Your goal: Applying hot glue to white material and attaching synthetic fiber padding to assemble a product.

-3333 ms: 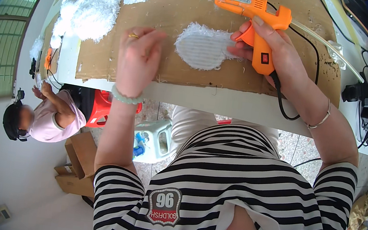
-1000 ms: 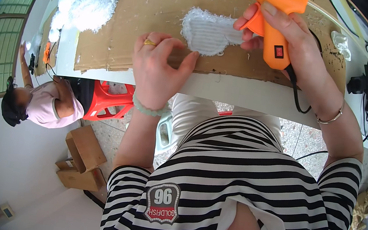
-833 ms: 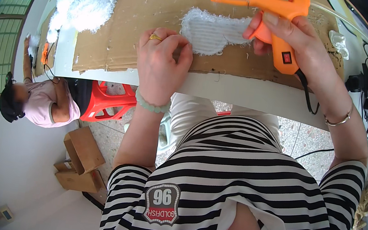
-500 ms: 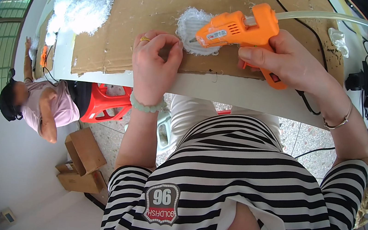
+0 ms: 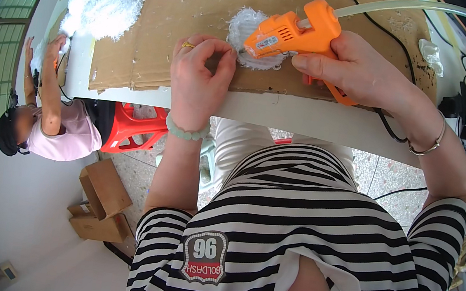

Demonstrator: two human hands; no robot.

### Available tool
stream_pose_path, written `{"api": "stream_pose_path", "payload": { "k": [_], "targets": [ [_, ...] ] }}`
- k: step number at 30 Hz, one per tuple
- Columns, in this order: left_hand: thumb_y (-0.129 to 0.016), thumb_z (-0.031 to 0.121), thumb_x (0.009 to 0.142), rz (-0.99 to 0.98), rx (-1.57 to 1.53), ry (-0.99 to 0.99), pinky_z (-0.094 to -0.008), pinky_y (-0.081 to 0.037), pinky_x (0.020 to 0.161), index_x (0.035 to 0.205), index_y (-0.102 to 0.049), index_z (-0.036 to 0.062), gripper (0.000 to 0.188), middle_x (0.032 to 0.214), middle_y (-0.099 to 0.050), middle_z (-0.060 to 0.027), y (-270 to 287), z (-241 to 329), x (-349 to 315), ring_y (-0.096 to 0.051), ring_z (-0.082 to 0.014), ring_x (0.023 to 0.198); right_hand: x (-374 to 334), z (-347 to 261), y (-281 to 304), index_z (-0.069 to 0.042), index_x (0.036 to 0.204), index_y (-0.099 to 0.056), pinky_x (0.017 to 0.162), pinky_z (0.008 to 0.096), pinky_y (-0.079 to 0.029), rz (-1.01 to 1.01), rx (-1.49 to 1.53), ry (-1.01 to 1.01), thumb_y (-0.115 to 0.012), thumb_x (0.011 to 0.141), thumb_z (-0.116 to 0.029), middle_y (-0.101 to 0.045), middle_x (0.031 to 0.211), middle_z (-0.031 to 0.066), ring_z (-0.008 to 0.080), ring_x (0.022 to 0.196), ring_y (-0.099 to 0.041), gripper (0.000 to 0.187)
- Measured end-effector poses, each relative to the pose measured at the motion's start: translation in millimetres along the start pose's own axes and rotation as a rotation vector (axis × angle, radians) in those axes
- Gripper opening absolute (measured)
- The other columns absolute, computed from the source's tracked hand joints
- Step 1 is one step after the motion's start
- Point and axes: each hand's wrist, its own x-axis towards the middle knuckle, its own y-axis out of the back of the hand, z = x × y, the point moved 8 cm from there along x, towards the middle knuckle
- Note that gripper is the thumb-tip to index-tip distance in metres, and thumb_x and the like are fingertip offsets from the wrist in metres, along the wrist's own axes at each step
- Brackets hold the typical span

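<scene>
Right hand [image 5: 360, 71] clenched on orange glue gun [image 5: 295, 33], white label on side; left hand [image 5: 197, 79] pinching white fluffy pad [image 5: 248, 27], upper centre, on cardboard sheet [image 5: 160, 30].

Seen from a head-worn fisheye, close above the table [image 5: 307, 117], facing steeply down; edges bent, far end perhaps cropped.

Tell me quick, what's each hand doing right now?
Left hand: fingers curled, pinching the edge of the white fluffy piece on the cardboard.
Right hand: closed on the orange glue gun.
</scene>
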Motion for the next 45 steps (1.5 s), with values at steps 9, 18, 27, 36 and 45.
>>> {"api": "stream_pose_path", "payload": {
  "k": [9,18,27,36,45],
  "targets": [
    [-0.065,0.003,0.072,0.008,0.014,-0.013,-0.0371,-0.042,0.077,0.074,-0.064,0.0043,0.002,0.079,-0.064,-0.0085,0,2,1,-0.055,-0.0284,0.079,-7,2,3,-0.003,0.089,-0.06,0.051,0.0225,-0.039,0.006,-0.036,-0.071,-0.06,0.089,-0.036,-0.055,0.069,-0.0015,0.0061,0.058,-0.047,0.033],
    [-0.065,0.004,0.073,-0.002,-0.012,-0.016,-0.0368,-0.043,0.077,0.074,-0.064,0.004,0.002,0.078,-0.064,-0.0087,0,2,1,-0.055,-0.0282,0.079,-11,9,6,-0.004,0.088,-0.059,0.048,0.0209,-0.038,0.019,-0.087,-0.116,-0.06,0.089,-0.037,-0.054,0.066,-0.0019,0.0055,0.055,-0.046,0.033],
    [-0.065,0.004,0.073,0.007,-0.008,-0.003,-0.0365,-0.043,0.077,0.074,-0.064,0.0039,0.002,0.079,-0.064,-0.0083,0,0,1,-0.055,-0.0279,0.08,-20,6,13,-0.001,0.07,-0.059,0.049,0.0247,-0.04,0.099,-0.067,-0.077,-0.062,0.085,-0.041,-0.053,0.059,0.0007,0.0089,0.051,-0.049,0.043],
    [-0.065,0.004,0.073,0.014,-0.047,-0.013,-0.036,-0.043,0.077,0.073,-0.064,0.0034,0.002,0.078,-0.064,-0.0081,-1,2,6,-0.056,-0.0273,0.078,-27,9,17,0.0,0.072,-0.059,0.048,0.0236,-0.039,0.057,-0.087,-0.085,-0.062,0.086,-0.04,-0.053,0.059,0.0006,0.0082,0.051,-0.048,0.042],
    [-0.063,0.002,0.079,-0.047,-0.003,-0.006,-0.0303,-0.044,0.074,0.081,-0.063,-0.0011,0.004,0.085,-0.062,-0.0076,-3,-1,5,-0.054,-0.0204,0.082,-37,14,23,-0.003,0.099,-0.059,0.05,0.0212,-0.038,0.039,-0.027,-0.141,-0.06,0.09,-0.03,-0.056,0.067,-0.0014,0.0048,0.057,-0.048,0.028]
  ]
}}
